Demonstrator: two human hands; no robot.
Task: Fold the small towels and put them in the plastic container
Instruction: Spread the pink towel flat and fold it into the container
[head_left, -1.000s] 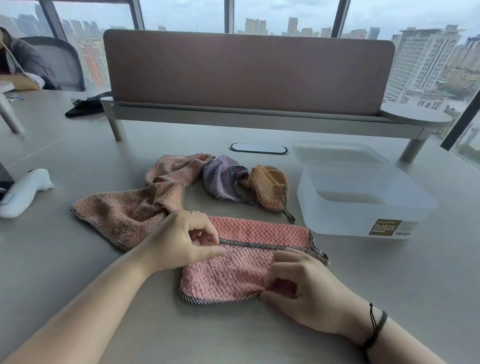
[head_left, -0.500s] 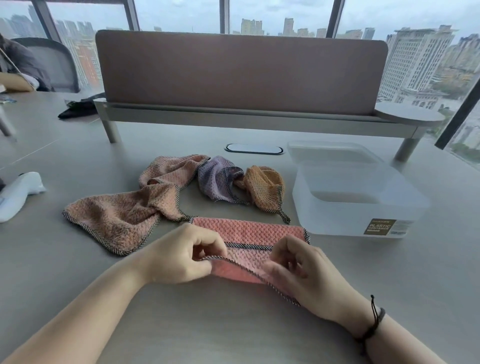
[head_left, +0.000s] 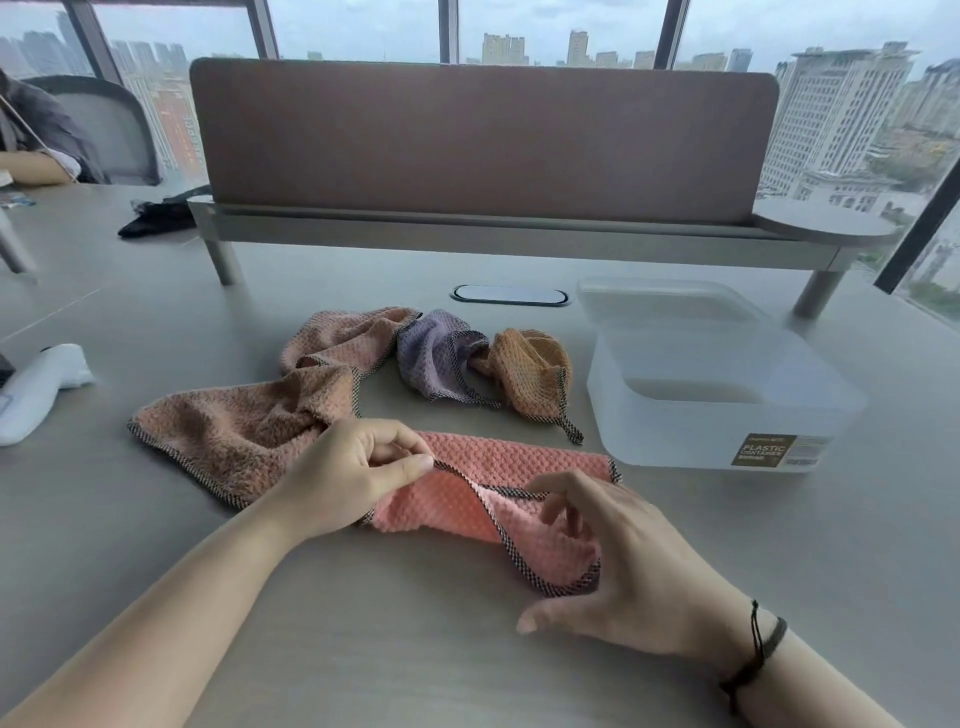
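A: Head view, obs. 1: pink towel (head_left: 498, 467) lies partly folded on the table (head_left: 415, 649), toward its near edge, centre; left hand (head_left: 353, 478) pinches the towel's checked hem between thumb and curled fingers.

B: Right hand (head_left: 618, 561)?

A: Fingers spread and loosely bent over the towel's right end, fingertips touching the cloth; whether it grips anything, cannot tell; dark cord bracelet (head_left: 758, 654) on that wrist.

B: Remaining towels?

A: Unfolded, behind the pink one: brownish towel (head_left: 234, 431) to the left, just beside the left hand; purple towel (head_left: 431, 364) and orange towel (head_left: 535, 374) bunched together, mid-table.

B: Container?

A: Plastic container (head_left: 717, 421) right of the towels, translucent, open, nothing seen inside; lid (head_left: 670, 301) behind it.
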